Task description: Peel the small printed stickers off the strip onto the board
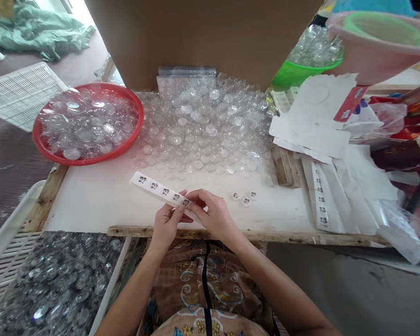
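Observation:
A white strip of stickers (160, 188) with small black cartoon prints slants across the near middle of the white table. My left hand (168, 220) is closed on the strip's right part from below, thumb on top. At that same end, my right hand (212, 212) has its thumb and fingers pinched together at the last printed sticker; whether the sticker is lifted from its backing cannot be made out. To the right lie 3 small clear round pieces (246, 201) bearing the same print. Behind my hands spreads a large heap of clear round plastic pieces (210, 121).
A red basin (135, 135) of clear pieces stands at the left. Below it, a white crate (12, 240) holds more. A cardboard box (203, 37) rises behind the heap. On the right are a wooden block (285, 168), paper sheets (311, 116) and another sticker strip (321, 196).

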A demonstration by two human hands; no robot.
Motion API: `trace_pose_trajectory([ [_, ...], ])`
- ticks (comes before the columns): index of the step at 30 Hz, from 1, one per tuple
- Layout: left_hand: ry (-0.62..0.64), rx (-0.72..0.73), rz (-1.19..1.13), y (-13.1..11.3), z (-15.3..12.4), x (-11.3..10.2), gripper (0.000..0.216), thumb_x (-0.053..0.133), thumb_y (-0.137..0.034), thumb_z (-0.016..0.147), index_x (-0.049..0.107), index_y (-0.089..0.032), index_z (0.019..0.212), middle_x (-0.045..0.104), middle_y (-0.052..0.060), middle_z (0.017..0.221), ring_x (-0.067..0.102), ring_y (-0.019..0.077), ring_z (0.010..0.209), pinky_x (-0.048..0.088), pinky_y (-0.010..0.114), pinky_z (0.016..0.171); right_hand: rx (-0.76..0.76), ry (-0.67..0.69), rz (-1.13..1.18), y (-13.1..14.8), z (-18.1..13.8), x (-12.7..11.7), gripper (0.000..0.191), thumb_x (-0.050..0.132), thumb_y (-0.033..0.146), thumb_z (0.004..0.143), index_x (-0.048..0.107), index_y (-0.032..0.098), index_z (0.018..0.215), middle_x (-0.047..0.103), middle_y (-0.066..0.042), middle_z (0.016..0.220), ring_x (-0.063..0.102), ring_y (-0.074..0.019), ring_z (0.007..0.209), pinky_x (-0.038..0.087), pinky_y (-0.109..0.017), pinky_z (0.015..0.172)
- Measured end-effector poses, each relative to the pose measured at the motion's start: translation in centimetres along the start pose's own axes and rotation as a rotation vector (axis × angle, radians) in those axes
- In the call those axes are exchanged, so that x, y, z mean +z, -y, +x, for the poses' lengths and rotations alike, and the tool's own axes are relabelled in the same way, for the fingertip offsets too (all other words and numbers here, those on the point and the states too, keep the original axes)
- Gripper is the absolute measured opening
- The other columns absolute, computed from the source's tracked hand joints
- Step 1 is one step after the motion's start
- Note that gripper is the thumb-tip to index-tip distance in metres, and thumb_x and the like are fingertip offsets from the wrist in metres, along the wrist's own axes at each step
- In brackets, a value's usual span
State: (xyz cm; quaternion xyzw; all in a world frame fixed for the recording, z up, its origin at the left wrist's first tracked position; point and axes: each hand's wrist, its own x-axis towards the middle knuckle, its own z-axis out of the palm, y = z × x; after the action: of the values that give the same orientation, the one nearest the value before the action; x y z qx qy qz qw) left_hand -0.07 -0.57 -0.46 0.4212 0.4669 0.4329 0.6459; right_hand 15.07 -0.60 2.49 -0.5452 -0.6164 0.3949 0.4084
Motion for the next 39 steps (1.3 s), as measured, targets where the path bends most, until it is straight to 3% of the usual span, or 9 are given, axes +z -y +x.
trace_pose_trajectory([
  [4,0.021,-0.030,-0.054,0.2,0.2,-0.2,0.037,0.066,-0.044,0.085,0.071,-0.015,0.109,0.071,0.004,0.080,0.067,0.0167,0.063,0.063,0.033,0.062,-0.169,-0.110,-0.174,-0.3,-0.8,0.7,0.011,0.055,0.020,0.092,0.064,0.023,0.098,0.069,-0.006,0.099,0.064,-0.0193,0.093,0.051,-0.032,0.081],
  [8,0.037,-0.053,-0.135,0.3,0.4,-0.2,0.031,0.068,-0.041,0.084,0.074,-0.015,0.099,0.072,0.007,0.085,0.067,0.0173,0.063,0.062,0.032,0.059,-0.265,-0.166,-0.171,0.4,-1.2,0.0,0.013,0.054,0.023,0.093,0.066,0.024,0.088,0.064,-0.009,0.100,0.061,-0.0206,0.097,0.052,-0.036,0.083],
  [14,-0.002,-0.080,-0.182,-0.1,0.5,-0.2,0.034,0.072,-0.045,0.079,0.076,-0.015,0.094,0.071,0.006,0.077,0.065,0.0168,0.062,0.061,0.029,0.055,0.111,-0.286,-0.017,-1.8,1.5,-6.0,0.012,0.059,0.033,0.085,0.059,0.021,0.082,0.062,-0.003,0.075,0.057,-0.0158,0.069,0.048,-0.029,0.063],
  [17,0.003,-0.089,-0.204,-0.2,0.6,-0.2,0.032,0.073,-0.044,0.079,0.076,-0.015,0.093,0.069,0.004,0.072,0.064,0.0152,0.059,0.061,0.029,0.055,0.297,-0.228,-0.133,-4.4,3.1,-8.2,0.016,0.061,0.036,0.079,0.061,0.019,0.077,0.059,-0.001,0.068,0.051,-0.0137,0.060,0.042,-0.026,0.055],
  [20,0.023,-0.088,-0.207,-0.2,0.7,-0.2,0.029,0.071,-0.042,0.081,0.076,-0.016,0.094,0.070,0.005,0.076,0.065,0.0157,0.061,0.062,0.029,0.056,0.393,-0.169,-0.182,-5.8,4.0,-8.6,0.017,0.060,0.036,0.077,0.062,0.019,0.075,0.059,-0.001,0.066,0.050,-0.0140,0.058,0.039,-0.025,0.051],
  [27,0.019,-0.092,-0.184,-0.1,0.8,-0.3,0.032,0.071,-0.043,0.081,0.076,-0.014,0.096,0.069,0.005,0.076,0.065,0.0165,0.063,0.062,0.030,0.057,0.370,-0.161,-0.394,-6.0,4.3,-7.1,0.008,0.057,0.026,0.076,0.062,0.020,0.074,0.061,0.000,0.068,0.053,-0.0150,0.062,0.042,-0.028,0.061],
  [31,0.018,-0.086,-0.171,-0.1,0.8,-0.3,0.035,0.071,-0.045,0.081,0.076,-0.014,0.097,0.069,0.006,0.077,0.065,0.0178,0.063,0.062,0.032,0.057,0.268,-0.147,-0.576,-6.5,3.1,-6.7,0.010,0.054,0.022,0.079,0.064,0.020,0.079,0.062,-0.005,0.087,0.056,-0.0154,0.066,0.042,-0.030,0.067],
  [36,0.006,-0.067,-0.163,0.1,0.6,-0.3,0.034,0.071,-0.045,0.080,0.076,-0.015,0.096,0.070,0.005,0.077,0.064,0.0165,0.062,0.061,0.030,0.056,0.315,-0.191,-0.553,-6.8,0.9,-7.7,0.018,0.056,0.023,0.081,0.061,0.022,0.099,0.067,-0.004,0.088,0.061,-0.0181,0.067,0.044,-0.033,0.070],
  [39,0.009,-0.057,-0.143,0.2,0.4,-0.2,0.035,0.070,-0.045,0.082,0.075,-0.016,0.100,0.070,0.006,0.079,0.063,0.0153,0.061,0.059,0.028,0.055,0.256,-0.231,-0.583,-5.2,0.2,-7.6,0.021,0.055,0.027,0.085,0.060,0.021,0.105,0.070,-0.008,0.096,0.064,-0.0220,0.077,0.044,-0.035,0.071],
])
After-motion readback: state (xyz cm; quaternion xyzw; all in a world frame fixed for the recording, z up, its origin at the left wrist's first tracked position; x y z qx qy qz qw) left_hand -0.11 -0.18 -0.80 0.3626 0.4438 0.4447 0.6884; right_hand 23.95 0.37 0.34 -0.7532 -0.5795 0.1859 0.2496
